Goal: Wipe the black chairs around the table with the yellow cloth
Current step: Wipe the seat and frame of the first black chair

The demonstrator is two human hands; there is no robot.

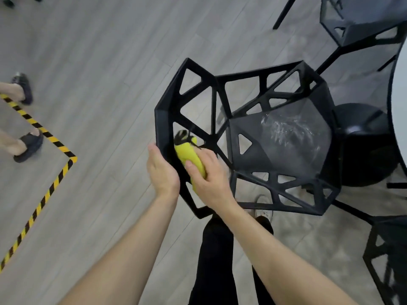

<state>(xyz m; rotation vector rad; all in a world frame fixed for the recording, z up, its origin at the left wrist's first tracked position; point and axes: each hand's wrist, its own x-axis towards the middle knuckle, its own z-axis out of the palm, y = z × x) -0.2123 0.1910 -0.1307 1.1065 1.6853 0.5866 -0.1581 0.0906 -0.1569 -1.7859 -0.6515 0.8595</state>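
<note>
A black chair (253,102) with an open lattice back and sides stands in front of me, its seat streaked with wet marks. My right hand (207,179) grips the folded yellow cloth (190,157) and presses it against the inner face of the chair's backrest. My left hand (161,170) lies against the outer edge of the backrest, fingers straight, with the backrest between it and the cloth. A second black chair (356,25) stands at the top right and a third (387,256) at the lower right.
The white round table's edge (399,111) curves along the right side, above its black base (361,137). Yellow-and-black tape (52,137) marks the grey wood floor at left, where another person's feet in dark sandals (28,146) stand. My own legs are below the chair.
</note>
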